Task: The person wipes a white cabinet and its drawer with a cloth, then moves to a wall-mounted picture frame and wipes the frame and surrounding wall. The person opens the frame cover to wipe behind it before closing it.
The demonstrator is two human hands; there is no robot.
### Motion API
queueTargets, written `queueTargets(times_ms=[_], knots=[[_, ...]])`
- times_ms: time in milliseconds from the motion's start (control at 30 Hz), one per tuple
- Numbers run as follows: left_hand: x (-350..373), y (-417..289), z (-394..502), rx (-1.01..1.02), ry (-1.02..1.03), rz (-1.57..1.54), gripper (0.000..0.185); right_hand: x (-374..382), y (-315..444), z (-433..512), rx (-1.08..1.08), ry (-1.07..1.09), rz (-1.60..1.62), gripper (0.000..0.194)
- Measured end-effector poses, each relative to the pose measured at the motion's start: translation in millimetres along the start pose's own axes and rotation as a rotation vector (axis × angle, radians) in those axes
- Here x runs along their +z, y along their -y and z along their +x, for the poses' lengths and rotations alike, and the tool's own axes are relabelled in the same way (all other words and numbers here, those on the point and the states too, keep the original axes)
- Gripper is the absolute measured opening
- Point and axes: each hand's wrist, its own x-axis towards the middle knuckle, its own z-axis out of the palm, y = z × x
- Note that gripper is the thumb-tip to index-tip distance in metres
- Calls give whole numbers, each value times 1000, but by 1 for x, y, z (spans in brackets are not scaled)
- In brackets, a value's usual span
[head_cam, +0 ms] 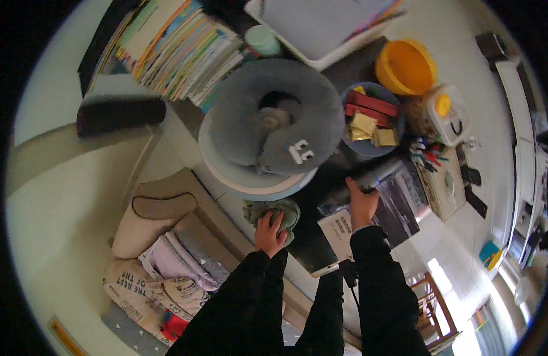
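Note:
My left hand [269, 235] presses down on a crumpled green cloth [285, 216] at the edge of a dark, glossy tabletop [312, 249]. My right hand [363, 207] reaches to a dark, shiny object [345, 191], blurred, perhaps in plastic wrap; its grip is partly hidden. Under the right wrist lies a white booklet [337, 231] bearing writing. Beside it is a dark printed book or box [396, 218]. Just beyond the cloth, a grey U-shaped neck pillow [238, 120] rests on a pale round basin [256, 189].
A blue bowl [367, 151] of wrapped snacks, a yellow bucket [385, 71] and a lidded clear jar [452, 111] stand to the right. A row of books [189, 58] and a white tray [320, 64] of papers are at the back. A sofa [207, 236] with cushions is at left.

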Motion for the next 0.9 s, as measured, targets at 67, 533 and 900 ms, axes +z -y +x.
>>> queueTargets(times_ms=[67,533,900], knots=[[-10,14,-10,-40,-15,-28,61,5,-2,1,16,-3,-71,89],[-95,169,42,-37,-55,-57,60,-7,-25,-11,-50,-8,118,72],[-192,222,250,-77,-246,20,69,22,11,-119,-294,-58,140,54]])
